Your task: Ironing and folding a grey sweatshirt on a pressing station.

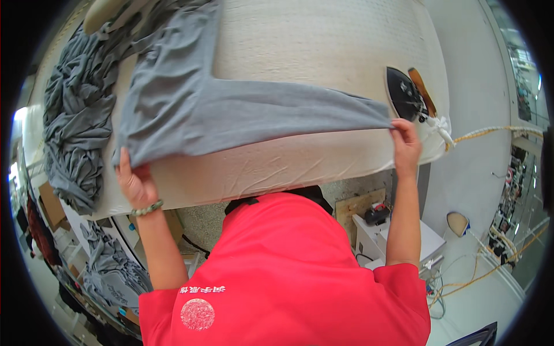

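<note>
Left hand (137,181): grip pinched closed on the grey garment's (164,104) near corner; cloth spreads toward 1 o'clock.
Right hand (406,144): grip shut on the cuff, nearer the sleeve end.
Sleeve (288,109): on worktop (323,40), long axis 9-to-3 o'clock.

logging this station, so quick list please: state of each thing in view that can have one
Grey garment: spread on the table, lightly creased
Left hand: closed on its near left corner
Right hand: pinching its narrow right end
Iron: resting on the table, not held
Cloth pile: crumpled
Table cover: wrinkled along the near edge
</note>
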